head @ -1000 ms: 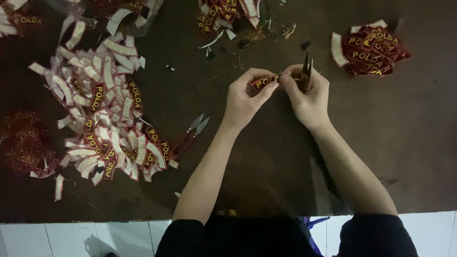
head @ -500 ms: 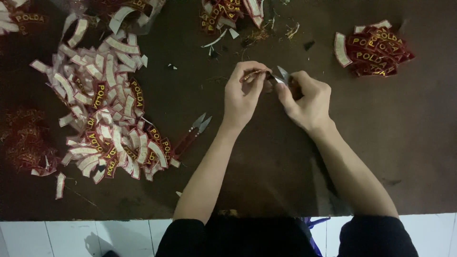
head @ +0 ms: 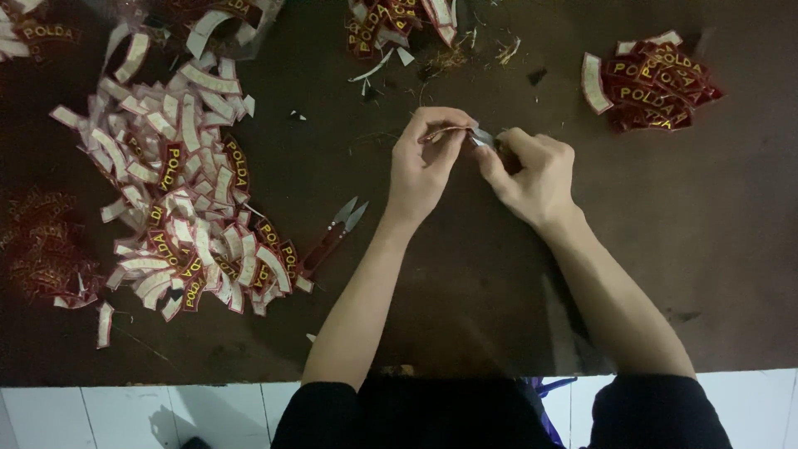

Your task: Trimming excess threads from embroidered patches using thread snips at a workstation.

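Presently, the left hand (head: 424,166) pinches a curved red patch (head: 445,131) between thumb and forefinger, fingers closed on its edge. The right hand (head: 532,175) has its fingers curled shut around small snips (head: 480,135), whose blades meet the patch end. Against the earlier frame, both hands sit slightly lower and closer together. On the dark counter (head: 706,249), spare snips (head: 332,237) lie left, beside a large patch heap (head: 183,191); a trimmed stack (head: 648,83) remains upper right.

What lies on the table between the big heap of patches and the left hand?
In the head view, spare thread snips lie between the patch heap and the left hand.
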